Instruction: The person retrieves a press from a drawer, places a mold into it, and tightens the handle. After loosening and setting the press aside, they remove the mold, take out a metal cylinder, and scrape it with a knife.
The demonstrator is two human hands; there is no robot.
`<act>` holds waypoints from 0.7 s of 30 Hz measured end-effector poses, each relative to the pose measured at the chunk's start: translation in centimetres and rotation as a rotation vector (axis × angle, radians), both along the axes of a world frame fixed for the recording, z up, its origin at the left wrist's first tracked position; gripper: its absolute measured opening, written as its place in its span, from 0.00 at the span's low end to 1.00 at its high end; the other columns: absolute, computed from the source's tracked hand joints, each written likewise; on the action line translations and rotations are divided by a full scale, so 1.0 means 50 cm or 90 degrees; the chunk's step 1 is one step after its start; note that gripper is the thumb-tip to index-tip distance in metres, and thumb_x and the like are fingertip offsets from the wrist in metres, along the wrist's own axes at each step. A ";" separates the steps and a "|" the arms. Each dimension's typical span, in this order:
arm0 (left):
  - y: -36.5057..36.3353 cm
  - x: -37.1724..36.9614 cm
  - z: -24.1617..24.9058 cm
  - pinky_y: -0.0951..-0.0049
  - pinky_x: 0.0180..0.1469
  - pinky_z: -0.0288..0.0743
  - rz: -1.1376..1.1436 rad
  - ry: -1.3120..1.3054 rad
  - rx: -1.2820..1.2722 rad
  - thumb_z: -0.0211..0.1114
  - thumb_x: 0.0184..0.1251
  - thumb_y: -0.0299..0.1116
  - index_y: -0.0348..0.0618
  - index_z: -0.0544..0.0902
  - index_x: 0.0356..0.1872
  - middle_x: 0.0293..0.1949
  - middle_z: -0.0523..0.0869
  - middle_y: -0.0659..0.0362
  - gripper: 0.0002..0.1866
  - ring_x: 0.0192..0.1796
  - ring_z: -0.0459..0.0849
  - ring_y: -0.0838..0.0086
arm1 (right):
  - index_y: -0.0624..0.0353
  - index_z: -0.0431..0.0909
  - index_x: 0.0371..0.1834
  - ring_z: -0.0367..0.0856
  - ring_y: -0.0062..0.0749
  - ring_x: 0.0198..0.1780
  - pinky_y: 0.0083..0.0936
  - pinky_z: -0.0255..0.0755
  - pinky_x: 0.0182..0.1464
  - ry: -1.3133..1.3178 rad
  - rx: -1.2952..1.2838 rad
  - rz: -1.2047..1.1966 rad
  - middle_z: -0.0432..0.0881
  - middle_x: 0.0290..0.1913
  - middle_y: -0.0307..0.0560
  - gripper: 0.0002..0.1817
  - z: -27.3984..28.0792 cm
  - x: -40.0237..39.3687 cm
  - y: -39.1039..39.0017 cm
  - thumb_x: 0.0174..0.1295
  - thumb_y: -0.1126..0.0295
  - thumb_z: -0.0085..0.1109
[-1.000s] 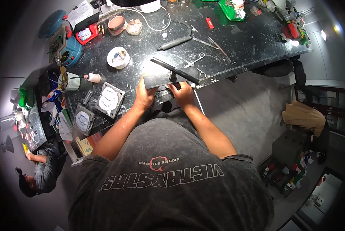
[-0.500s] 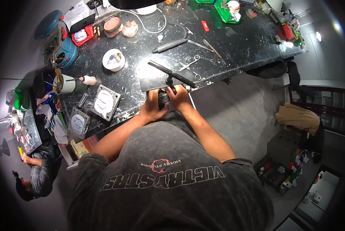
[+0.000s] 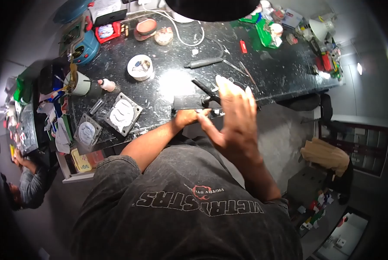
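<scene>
A flat dark plate with a black handled lever sits at the bench's front edge. My left hand is low at that edge, just under the plate, its fingers partly hidden there. Raised over the lever's right end, my right hand has its fingers stretched out and thumb apart, holding nothing. It covers part of the lever and of the scissors behind. Left of the plate lies a metal mould with white plaster, and a smaller one is beside it.
On the dark bench stand a white bowl, a small bottle, a cup of tools and a grey handpiece. A black lamp hangs at top centre. Another person is at far left.
My right hand has come off the part under the plate and risen up over the lever, opening its fingers. My left hand has stayed at the bench edge. The view has shifted slightly.
</scene>
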State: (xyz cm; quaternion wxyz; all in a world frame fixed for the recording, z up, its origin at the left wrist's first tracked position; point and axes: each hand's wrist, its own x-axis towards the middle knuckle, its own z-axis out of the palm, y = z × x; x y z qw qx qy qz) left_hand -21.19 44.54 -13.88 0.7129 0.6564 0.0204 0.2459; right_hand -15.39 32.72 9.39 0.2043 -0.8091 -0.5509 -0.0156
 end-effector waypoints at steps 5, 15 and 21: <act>0.012 -0.007 0.020 0.62 0.44 0.78 0.021 -0.011 0.034 0.66 0.65 0.41 0.41 0.83 0.48 0.40 0.87 0.53 0.17 0.41 0.85 0.66 | 0.59 0.74 0.61 0.78 0.35 0.50 0.50 0.54 0.71 -0.068 0.047 -0.020 0.81 0.47 0.43 0.31 -0.070 -0.008 0.065 0.59 0.54 0.69; 0.026 0.005 -0.012 0.68 0.42 0.76 -0.006 0.139 0.056 0.71 0.63 0.40 0.40 0.83 0.43 0.36 0.85 0.57 0.15 0.40 0.83 0.71 | 0.61 0.81 0.34 0.79 0.43 0.49 0.35 0.72 0.55 -0.019 0.154 -0.081 0.83 0.41 0.48 0.24 0.001 0.052 0.077 0.56 0.48 0.73; 0.012 0.007 -0.053 0.66 0.38 0.75 0.026 0.150 0.081 0.63 0.63 0.33 0.41 0.82 0.40 0.31 0.84 0.58 0.09 0.35 0.81 0.70 | 0.64 0.82 0.34 0.83 0.50 0.34 0.41 0.75 0.44 0.072 -0.277 -0.150 0.82 0.31 0.54 0.27 0.037 0.056 0.077 0.57 0.46 0.71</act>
